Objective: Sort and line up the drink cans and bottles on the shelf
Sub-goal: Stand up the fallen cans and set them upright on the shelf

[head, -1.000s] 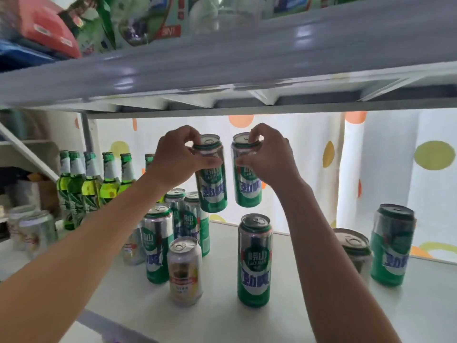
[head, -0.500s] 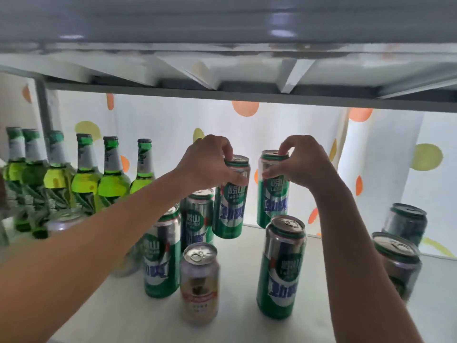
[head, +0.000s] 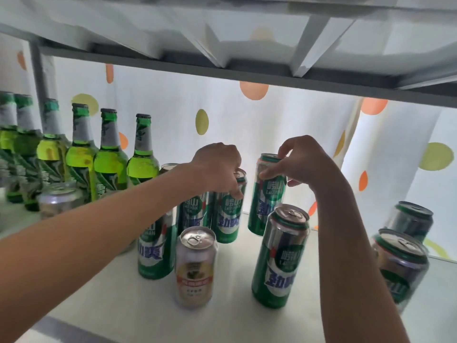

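My left hand [head: 217, 167] grips the top of a tall green can [head: 228, 214] that stands at the back of the white shelf [head: 123, 305], next to two more green cans [head: 193, 211]. My right hand [head: 301, 162] pinches the rim of another tall green can [head: 267, 199], tilted slightly, its base at or just above the shelf. In front stand a tall green can [head: 280, 258], a short gold-and-white can [head: 195, 266] and a green can [head: 155, 253] partly behind my left forearm.
Several green glass bottles [head: 108, 154] line the back left, with a short silver can [head: 59, 201] before them. Two green cans [head: 400, 266] stand at the right. The upper shelf's underside [head: 247, 68] hangs low overhead. A dotted curtain [head: 247, 134] closes the back.
Both hands have lowered their green cans from mid-air down toward the shelf's back row. The view has dropped below the upper shelf and moved closer.
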Action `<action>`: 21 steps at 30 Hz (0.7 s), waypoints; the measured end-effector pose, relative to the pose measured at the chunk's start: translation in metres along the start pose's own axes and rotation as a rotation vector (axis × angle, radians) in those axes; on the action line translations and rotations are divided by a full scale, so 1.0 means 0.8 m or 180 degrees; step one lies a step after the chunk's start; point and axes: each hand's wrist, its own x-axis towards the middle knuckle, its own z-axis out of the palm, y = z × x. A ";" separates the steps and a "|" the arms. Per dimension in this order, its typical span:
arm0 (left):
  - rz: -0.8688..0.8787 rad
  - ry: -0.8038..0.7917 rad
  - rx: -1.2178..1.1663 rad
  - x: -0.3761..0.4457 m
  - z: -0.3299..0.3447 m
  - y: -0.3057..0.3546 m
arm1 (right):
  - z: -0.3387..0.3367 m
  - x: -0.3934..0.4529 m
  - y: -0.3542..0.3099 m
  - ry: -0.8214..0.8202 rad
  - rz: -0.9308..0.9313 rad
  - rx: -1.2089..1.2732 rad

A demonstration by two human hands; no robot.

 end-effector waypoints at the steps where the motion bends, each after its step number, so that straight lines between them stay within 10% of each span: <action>1: -0.0044 -0.0104 -0.0009 0.000 0.001 0.000 | 0.001 0.002 0.002 -0.0067 0.0036 0.0051; 21: 0.0018 -0.0233 -0.0232 -0.005 0.016 -0.006 | 0.027 0.009 0.004 -0.0898 0.0345 -0.0676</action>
